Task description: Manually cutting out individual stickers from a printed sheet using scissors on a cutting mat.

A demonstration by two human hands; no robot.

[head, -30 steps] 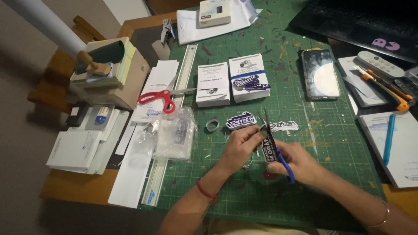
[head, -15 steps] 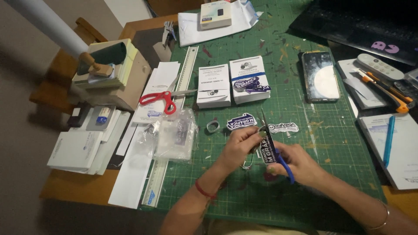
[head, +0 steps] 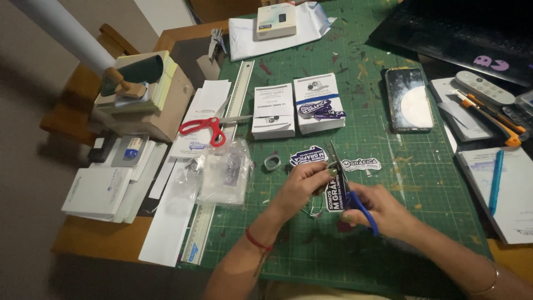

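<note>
step: you're trimming a printed sticker [head: 335, 199] with the blue-handled scissors [head: 348, 191], held over the green cutting mat [head: 388, 233] near its front middle.
left hand [head: 302, 186]: grip pinches the sticker's upper edge between thumb and fingers. Hold close to the cut line so the sheet stays taut, fingertips clear of the blades.
right hand [head: 380, 210]: grip is closed through the scissor loops; blades point away from you, along the sticker's right side. Can't tell how far the blades are parted.
technique: turn the sticker into the blades rather than twisting the scissors. Short bites on curves, leave an even border.
clutter: two cut stickers [head: 308, 156] lie just beyond your hands; a tape ring [head: 272, 162] sits beside them. Keep scraps off those.
spare: red scissors [head: 206, 126] well to the left, untouched.
</note>
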